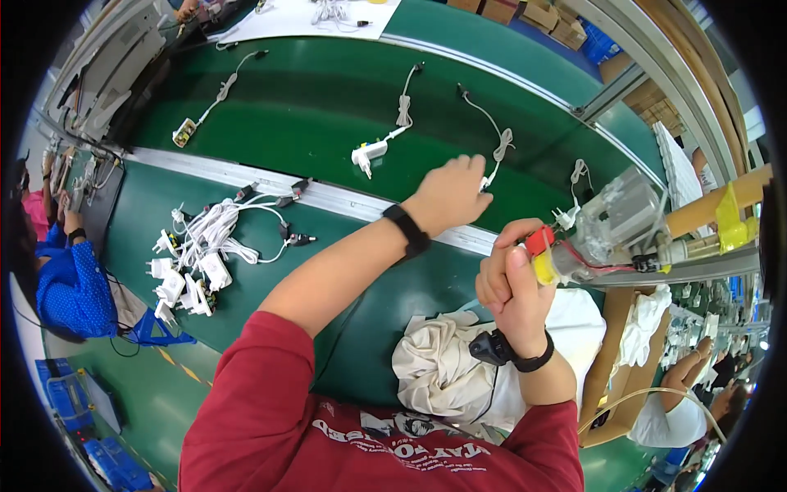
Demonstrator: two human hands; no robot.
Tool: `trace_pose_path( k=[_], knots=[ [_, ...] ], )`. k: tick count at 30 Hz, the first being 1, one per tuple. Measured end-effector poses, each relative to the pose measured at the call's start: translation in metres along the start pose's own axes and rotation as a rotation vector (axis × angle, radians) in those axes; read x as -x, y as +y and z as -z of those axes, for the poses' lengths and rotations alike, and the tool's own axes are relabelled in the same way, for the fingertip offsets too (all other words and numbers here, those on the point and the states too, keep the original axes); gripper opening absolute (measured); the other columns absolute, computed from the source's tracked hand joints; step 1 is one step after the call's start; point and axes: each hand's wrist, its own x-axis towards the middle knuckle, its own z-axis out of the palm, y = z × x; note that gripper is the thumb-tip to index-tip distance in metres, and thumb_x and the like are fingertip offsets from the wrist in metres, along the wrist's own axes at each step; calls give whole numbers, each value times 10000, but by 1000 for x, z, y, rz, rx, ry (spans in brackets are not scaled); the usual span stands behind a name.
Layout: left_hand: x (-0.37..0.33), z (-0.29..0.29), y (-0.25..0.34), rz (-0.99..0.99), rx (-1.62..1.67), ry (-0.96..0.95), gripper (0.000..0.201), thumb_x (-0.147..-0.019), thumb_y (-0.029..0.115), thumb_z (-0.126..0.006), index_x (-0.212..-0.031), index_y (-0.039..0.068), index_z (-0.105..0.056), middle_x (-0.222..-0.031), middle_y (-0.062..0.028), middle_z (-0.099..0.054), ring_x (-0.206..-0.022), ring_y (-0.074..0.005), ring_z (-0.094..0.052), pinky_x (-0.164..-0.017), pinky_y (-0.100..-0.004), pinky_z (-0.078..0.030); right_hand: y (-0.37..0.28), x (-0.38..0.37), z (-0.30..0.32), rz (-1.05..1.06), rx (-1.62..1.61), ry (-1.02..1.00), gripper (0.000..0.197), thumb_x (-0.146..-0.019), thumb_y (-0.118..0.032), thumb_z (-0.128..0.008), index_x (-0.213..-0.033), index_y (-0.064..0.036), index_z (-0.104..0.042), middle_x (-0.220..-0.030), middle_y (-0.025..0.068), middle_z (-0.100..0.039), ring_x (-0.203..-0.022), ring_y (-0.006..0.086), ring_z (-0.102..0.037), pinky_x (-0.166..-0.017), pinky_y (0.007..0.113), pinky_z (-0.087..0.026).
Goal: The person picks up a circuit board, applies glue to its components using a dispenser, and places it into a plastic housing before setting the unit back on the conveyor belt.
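My left hand [449, 195] reaches over the green conveyor belt. Its fingers and thumb close on a white power adapter [485, 184], mostly hidden by the hand, whose bundled cord [503, 146] trails away across the belt. Raised at the right, my right hand [518, 283] is closed, thumb against curled fingers. It is right against the red-and-yellow end [541, 254] of a fixture with a clear plastic cup [627, 213] and wires. What lies inside its grip is hidden. Just beyond the right hand, another white adapter [566, 217] lies on the belt.
More corded adapters lie on the belt, one white [370, 152] and one with its circuit board exposed [184, 132]. A pile of white adapters [193, 275] sits on the green bench at left. Cream cloth [443, 365] and a cardboard box [627, 394] are near me. Co-workers sit on both sides.
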Motion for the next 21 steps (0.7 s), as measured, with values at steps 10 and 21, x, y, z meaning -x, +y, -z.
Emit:
trace_pose_path(
  k=[10,21],
  knots=[
    [29,60,-79,293,-474,110,256,-789,195,-628,-947,23,-523,-802,-87,-603,-728,-276,-601,-600,-357,-501,-14,-3,13,-18,4,-9,214,-952,-240,-488,-981,-42,-412,-531,-21,-331,-397,49,-278,-375,216,-243],
    [106,5,9,779,1875,-181,261,-958,236,-491,-1120,33,-511,-977,-36,-608,-901,-119,-612,-567,-228,-485,-3,-19,39,-25,21,33,203,-949,-243,-486,-973,-50,-425,-530,-29,-329,-398,44,-279,-377,215,-243]
  ],
)
